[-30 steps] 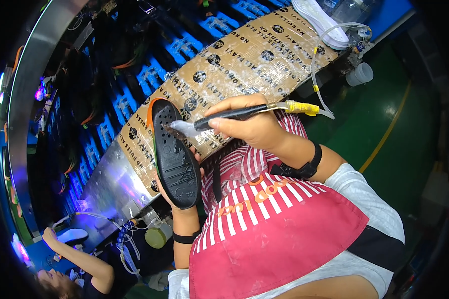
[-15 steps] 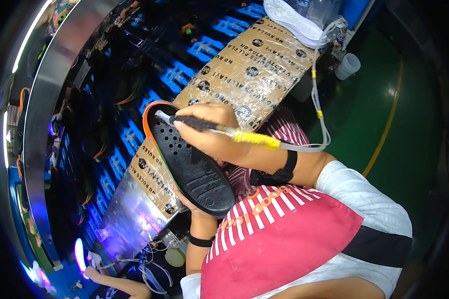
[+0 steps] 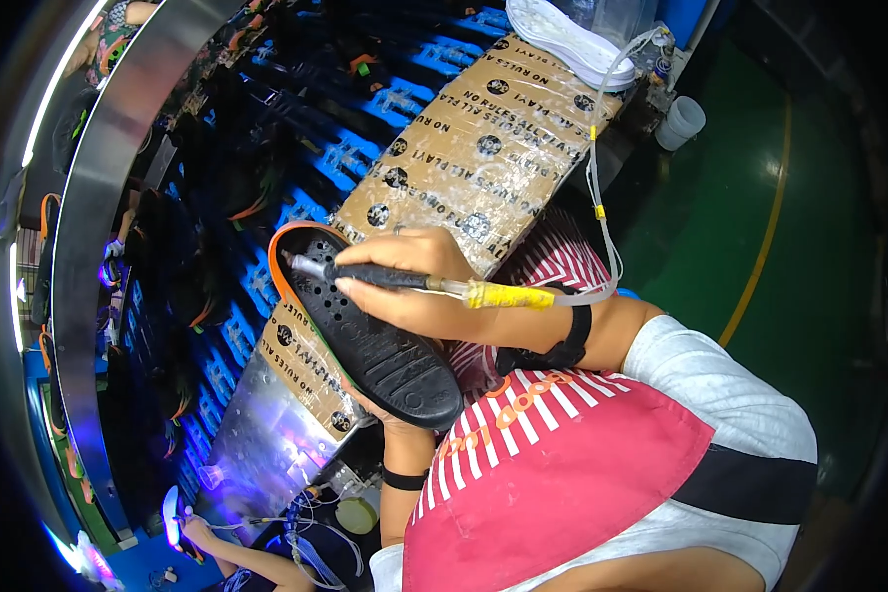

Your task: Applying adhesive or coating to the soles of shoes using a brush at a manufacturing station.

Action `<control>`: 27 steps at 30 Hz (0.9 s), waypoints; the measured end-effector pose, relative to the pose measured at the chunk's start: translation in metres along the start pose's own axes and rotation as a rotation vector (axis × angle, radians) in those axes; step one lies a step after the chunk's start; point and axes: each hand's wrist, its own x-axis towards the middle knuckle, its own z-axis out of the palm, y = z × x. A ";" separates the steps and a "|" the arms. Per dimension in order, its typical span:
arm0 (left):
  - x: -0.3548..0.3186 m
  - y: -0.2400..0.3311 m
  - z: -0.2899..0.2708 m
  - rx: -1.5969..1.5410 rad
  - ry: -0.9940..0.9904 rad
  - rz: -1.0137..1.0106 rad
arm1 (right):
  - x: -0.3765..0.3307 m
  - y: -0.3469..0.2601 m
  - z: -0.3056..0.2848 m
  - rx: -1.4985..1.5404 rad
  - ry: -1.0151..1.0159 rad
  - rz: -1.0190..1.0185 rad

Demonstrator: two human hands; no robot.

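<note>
A black shoe bottom (image 3: 385, 360) with round holes near its toe and an orange edge curving round that end is tilted up in front of me. My left hand (image 3: 373, 407) holds it from beneath near the heel; most of those fingers are hidden behind it. Closed like a pen grip, my right hand (image 3: 429, 296) holds a slim brush (image 3: 380, 277) with a black handle. Its bristle tip touches or hovers close to the toe rim at the upper left; exact contact cannot be made out. A yellow-taped clear tube (image 3: 602, 247) runs from the handle's back end.
Brown printed cardboard (image 3: 464, 158) covers the bench, with white soles (image 3: 572, 44) at its far end. Beyond lies a blue-slatted conveyor (image 3: 340, 153) carrying dark shoe parts. A white cup (image 3: 681, 123) hangs at right. Another person's hand (image 3: 199, 533) holds a glowing-lit piece at lower left.
The brush tip has moved left and down along the toe toward the orange edge. The shoe's toe end has shifted slightly left and down; both hands keep their hold.
</note>
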 end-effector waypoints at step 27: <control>0.061 0.030 0.006 -0.077 -0.142 0.114 | -0.032 -0.001 0.017 0.111 -0.373 -0.063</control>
